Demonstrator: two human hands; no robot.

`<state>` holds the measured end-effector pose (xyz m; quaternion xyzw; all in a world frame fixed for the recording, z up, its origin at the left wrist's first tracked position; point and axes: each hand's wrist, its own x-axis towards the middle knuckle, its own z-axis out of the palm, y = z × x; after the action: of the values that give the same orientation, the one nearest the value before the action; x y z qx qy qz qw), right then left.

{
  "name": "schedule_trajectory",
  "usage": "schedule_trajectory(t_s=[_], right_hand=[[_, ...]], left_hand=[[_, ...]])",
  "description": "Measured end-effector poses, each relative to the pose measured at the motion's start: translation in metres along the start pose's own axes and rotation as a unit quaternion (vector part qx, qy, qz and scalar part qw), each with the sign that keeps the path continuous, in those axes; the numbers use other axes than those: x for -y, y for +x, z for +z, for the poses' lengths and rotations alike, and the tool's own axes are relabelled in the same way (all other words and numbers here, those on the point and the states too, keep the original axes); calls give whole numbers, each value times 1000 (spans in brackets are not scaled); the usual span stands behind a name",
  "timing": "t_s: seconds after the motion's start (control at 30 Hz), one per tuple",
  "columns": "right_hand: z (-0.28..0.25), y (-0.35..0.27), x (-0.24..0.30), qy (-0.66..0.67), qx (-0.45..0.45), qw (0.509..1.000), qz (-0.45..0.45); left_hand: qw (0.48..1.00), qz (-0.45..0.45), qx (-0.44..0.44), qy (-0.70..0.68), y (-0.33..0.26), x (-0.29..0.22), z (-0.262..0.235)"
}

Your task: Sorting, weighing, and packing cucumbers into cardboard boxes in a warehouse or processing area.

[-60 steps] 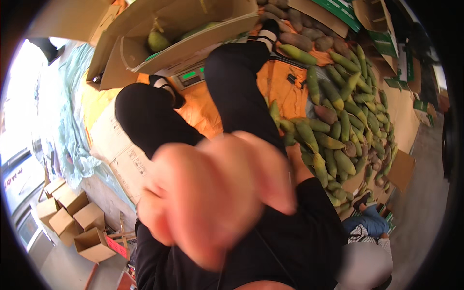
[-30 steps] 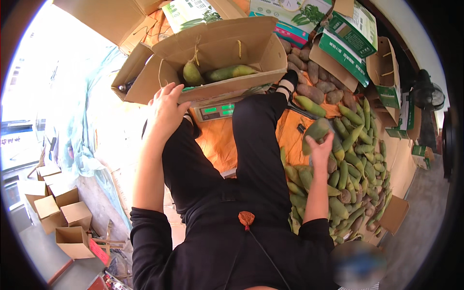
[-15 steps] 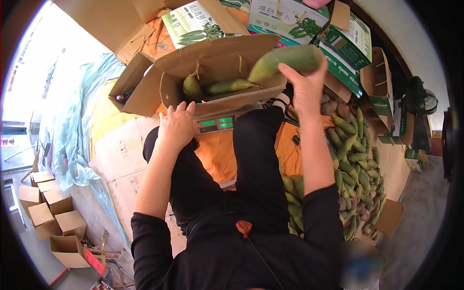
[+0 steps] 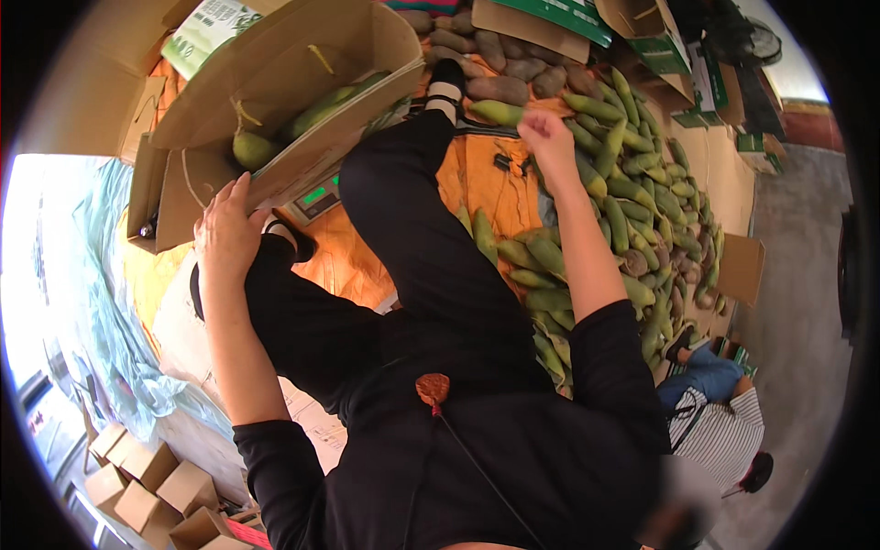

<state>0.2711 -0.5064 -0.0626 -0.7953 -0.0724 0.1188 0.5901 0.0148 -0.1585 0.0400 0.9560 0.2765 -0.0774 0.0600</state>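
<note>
My left hand (image 4: 229, 229) has its fingers stretched out against the near side of an open cardboard box (image 4: 316, 151); it grips nothing. Inside the box lie a rounded green radish (image 4: 254, 150) and a longer green radish (image 4: 321, 112). A scale with a lit green display (image 4: 314, 196) shows under the box. My right hand (image 4: 548, 142) is over the near end of the radish heap, its fingers curled together with no radish in them. Close to its fingertips lies a green radish (image 4: 496, 113); whether they touch is unclear.
A big heap of green radishes (image 4: 632, 192) spreads to my right, with brownish-red root vegetables (image 4: 498, 89) behind. Printed cartons (image 4: 646, 37) stand at the far right. Small open boxes (image 4: 188, 486) sit at lower left. Another person in a striped top (image 4: 724, 431) is at lower right.
My right hand has let go of the large green radish and moved down toward the heap. The view has swung right. My left hand stays at the box.
</note>
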Motion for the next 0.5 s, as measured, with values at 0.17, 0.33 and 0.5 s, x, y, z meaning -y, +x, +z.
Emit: schedule_trajectory(t_s=[0.17, 0.33, 0.5], right_hand=[[-71, -63, -119, -181, 1, 979, 94], [-70, -127, -178, -329, 33, 937, 115], [-35, -158, -234, -352, 215, 877, 246]], left_hand=[[1000, -16, 3, -17, 0, -3, 1], [1000, -15, 0, -16, -2, -3, 0], [1000, 15, 1, -2, 0, -6, 1]])
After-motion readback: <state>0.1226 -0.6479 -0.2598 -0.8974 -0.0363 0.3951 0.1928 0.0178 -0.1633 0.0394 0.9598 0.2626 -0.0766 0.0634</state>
